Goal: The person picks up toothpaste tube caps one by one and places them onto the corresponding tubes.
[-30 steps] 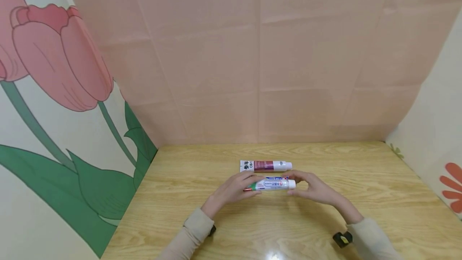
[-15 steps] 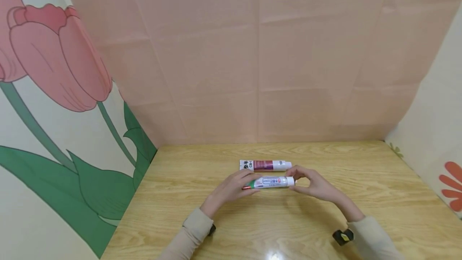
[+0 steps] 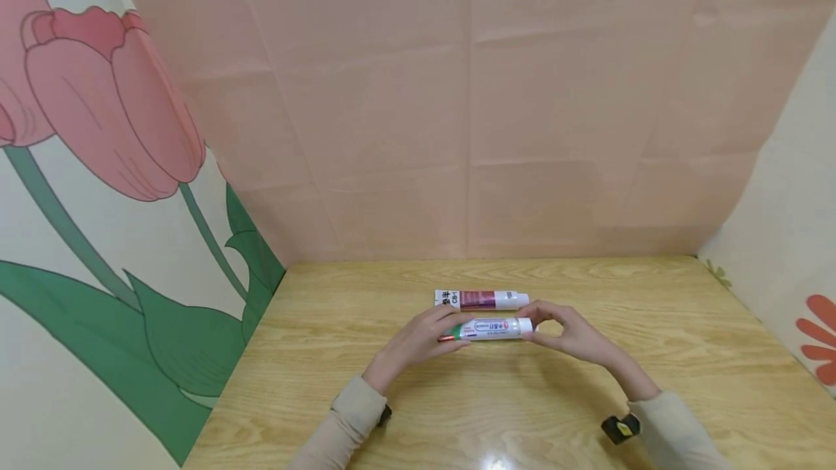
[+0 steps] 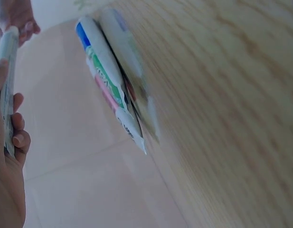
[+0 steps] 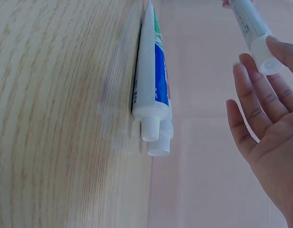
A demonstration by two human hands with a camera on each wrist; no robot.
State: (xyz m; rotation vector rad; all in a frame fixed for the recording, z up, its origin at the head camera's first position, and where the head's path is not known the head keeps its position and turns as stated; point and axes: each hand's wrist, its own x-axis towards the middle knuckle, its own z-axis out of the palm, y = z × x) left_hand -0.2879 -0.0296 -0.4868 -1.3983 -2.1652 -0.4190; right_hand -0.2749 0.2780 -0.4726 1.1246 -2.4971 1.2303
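A white toothpaste tube [image 3: 493,329] with a green and red end is held level over the table, its cap to the right. My left hand [image 3: 421,337] grips the green end between thumb and fingers. At the other end, my right hand [image 3: 571,334] pinches the white cap [image 5: 266,56] between thumb and fingertips. Below it, a blue, green and white toothpaste tube [image 5: 148,76] lies on the table; the held tube hides it in the head view. Farther back lies a purple and white toothpaste tube [image 3: 482,300], cap to the right, partly behind the left hand.
The wood-grain table [image 3: 313,310] meets a pink cloth backdrop [image 3: 392,129] at its far edge. Painted walls with a tulip [image 3: 117,100] and a red flower [image 3: 819,339] flank it. Black wrist cameras [image 3: 619,429] sit at both cuffs.
The held tube has risen slightly, and the blue tube that showed behind it is now hidden in the head view. My right fingers have closed in on the cap. The purple tube stays put.
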